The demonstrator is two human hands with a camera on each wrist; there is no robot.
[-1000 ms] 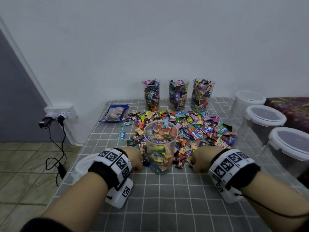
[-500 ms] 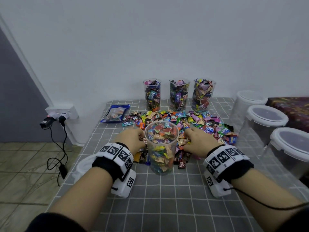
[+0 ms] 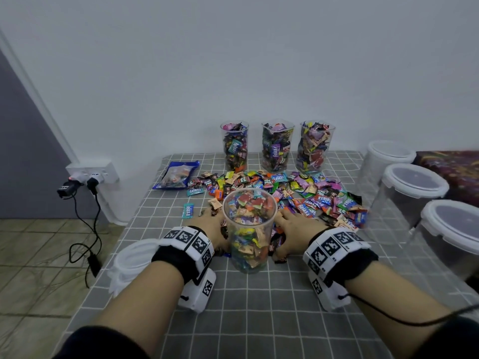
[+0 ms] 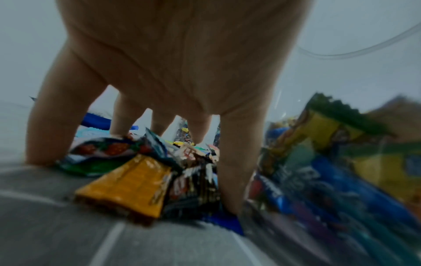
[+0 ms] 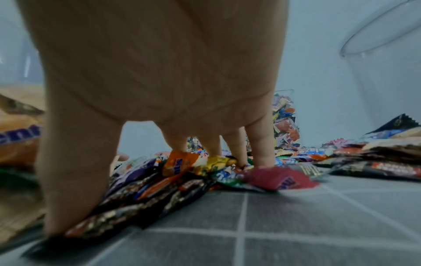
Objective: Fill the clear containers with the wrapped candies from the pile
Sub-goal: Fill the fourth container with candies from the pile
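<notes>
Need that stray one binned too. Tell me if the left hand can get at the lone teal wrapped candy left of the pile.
Probably yes: the lone teal wrapped candy lies alone on bare cloth just beyond the left hand, nothing between.

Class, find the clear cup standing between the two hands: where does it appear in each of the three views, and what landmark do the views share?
Head: the clear cup stands at centre, between both hands.
Left wrist: its wall fills the right side, beside the thumb.
Right wrist: only a blurred strip at the left edge.
Shared landmark: the grey checked tablecloth.
</notes>
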